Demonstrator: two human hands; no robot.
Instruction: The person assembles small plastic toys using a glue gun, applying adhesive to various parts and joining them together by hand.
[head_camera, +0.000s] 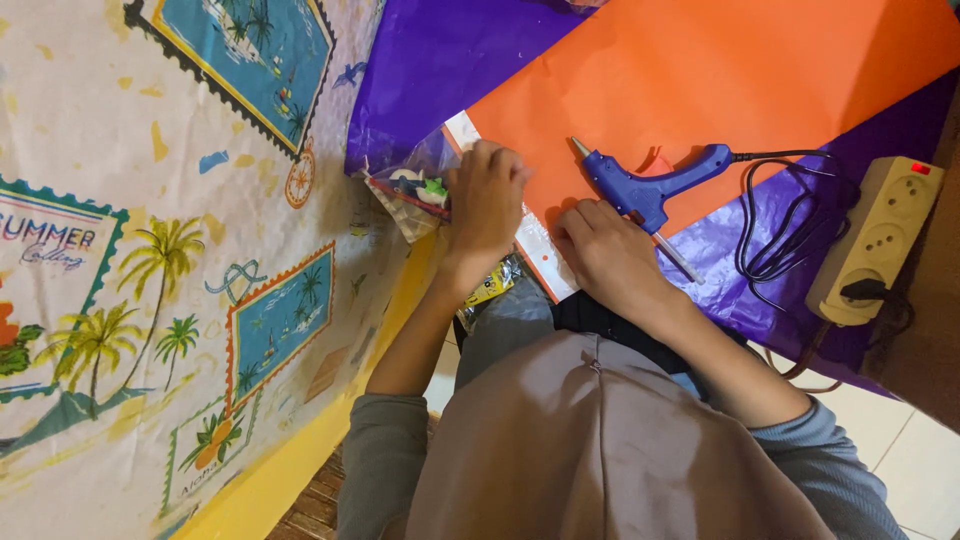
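Note:
My left hand (485, 200) rests with curled fingers on a white strip (545, 262) that runs along the near edge of an orange paper sheet (720, 70). My right hand (605, 250) presses the same strip and the orange sheet's corner, fingers bent down. A blue glue gun (650, 182) lies on the orange sheet just beyond my right hand, its nozzle pointing left. A clear plastic bag (415, 190) with small coloured pieces lies by my left hand.
Purple paper (430, 60) lies under the orange sheet. A beige power strip (875, 240) sits at the right, with the glue gun's black cord (780, 225) coiled beside it. A printed cloth (150, 250) with palm trees covers the left.

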